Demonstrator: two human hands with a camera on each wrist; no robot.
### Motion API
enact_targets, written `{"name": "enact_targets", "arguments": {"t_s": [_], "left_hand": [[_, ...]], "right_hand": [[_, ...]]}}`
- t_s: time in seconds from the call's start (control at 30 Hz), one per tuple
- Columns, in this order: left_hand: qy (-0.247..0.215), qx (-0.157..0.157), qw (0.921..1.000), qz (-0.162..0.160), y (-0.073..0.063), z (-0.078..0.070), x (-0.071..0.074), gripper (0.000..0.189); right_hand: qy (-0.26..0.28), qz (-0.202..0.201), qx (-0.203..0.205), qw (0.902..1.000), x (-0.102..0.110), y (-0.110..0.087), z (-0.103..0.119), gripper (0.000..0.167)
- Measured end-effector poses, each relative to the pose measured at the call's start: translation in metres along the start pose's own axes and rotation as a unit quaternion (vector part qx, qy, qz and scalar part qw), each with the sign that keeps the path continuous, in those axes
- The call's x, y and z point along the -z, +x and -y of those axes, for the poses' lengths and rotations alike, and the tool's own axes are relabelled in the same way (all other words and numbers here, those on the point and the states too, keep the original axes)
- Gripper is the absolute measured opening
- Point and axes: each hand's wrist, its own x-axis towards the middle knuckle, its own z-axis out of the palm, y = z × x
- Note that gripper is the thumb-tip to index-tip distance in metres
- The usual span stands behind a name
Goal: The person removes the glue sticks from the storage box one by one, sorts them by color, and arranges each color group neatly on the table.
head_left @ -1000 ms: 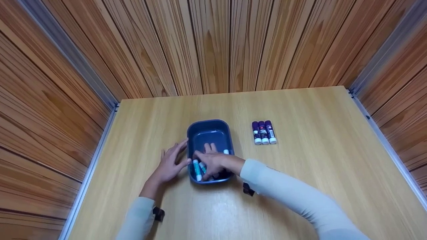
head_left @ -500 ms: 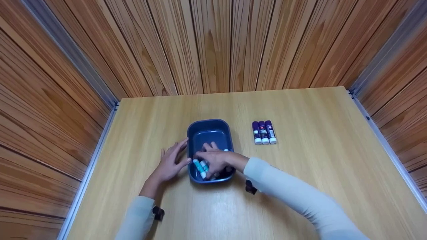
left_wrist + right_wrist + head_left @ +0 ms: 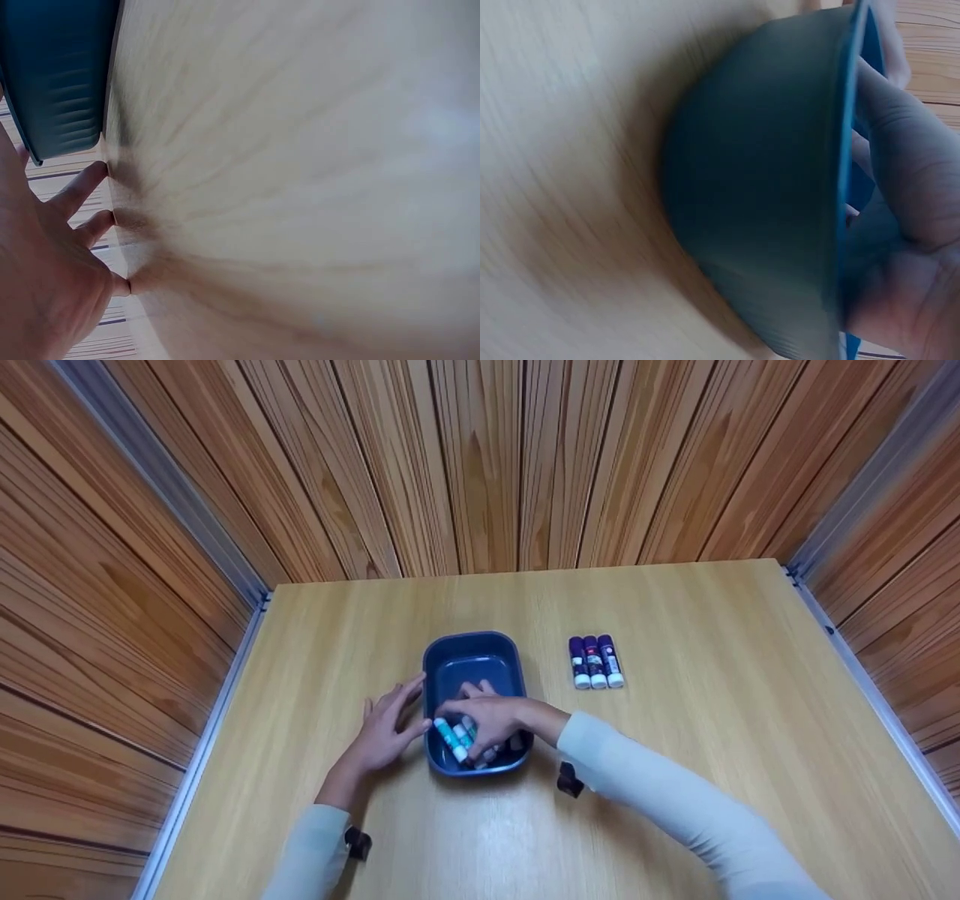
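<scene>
A dark blue rectangular tub [image 3: 471, 641] stands on the table. Several teal-and-white glue sticks [image 3: 450, 739] lie in its near half, partly covered by my right hand [image 3: 491, 724]. That hand reaches down inside the tub over the sticks, thumb and index finger spread. Its grip is hidden, and the tub's wall blocks most of the fingers in the right wrist view. My left hand [image 3: 381, 735] rests at the tub's left side, fingers spread, with thumb and index fingertips at the rim. In the left wrist view, other fingertips of the left hand [image 3: 56, 262] touch the tabletop.
Three purple glue sticks [image 3: 595, 662] with white ends lie side by side on the table [image 3: 675, 622], right of the tub. Wood-plank walls [image 3: 480, 472] rise behind and at both sides, with metal rails [image 3: 202, 735] along the table's side edges.
My right hand has shifted slightly right inside the tub. The leftmost teal glue stick has tilted, its lower end swinging right, and more sticks show. The left hand keeps its place.
</scene>
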Motion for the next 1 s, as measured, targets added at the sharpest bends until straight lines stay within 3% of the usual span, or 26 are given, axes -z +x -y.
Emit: {"name": "enact_targets", "arguments": {"t_s": [0.43, 0.8, 1.0], "left_hand": [[-0.01, 0.001, 1.0, 0.0, -0.002, 0.001, -0.001, 0.078], [-0.01, -0.001, 0.9999, -0.005, -0.002, 0.0, 0.0, 0.077], [-0.01, 0.003, 0.9999, -0.008, -0.002, -0.001, -0.001, 0.077]], "right_hand": [[0.003, -0.025, 0.015, 0.9996, 0.011, -0.01, -0.001, 0.082], [0.051, -0.109, 0.037, 0.9921, 0.008, -0.028, -0.012, 0.083], [0.082, -0.133, 0.046, 0.9867, 0.005, -0.042, -0.02, 0.085]]}}
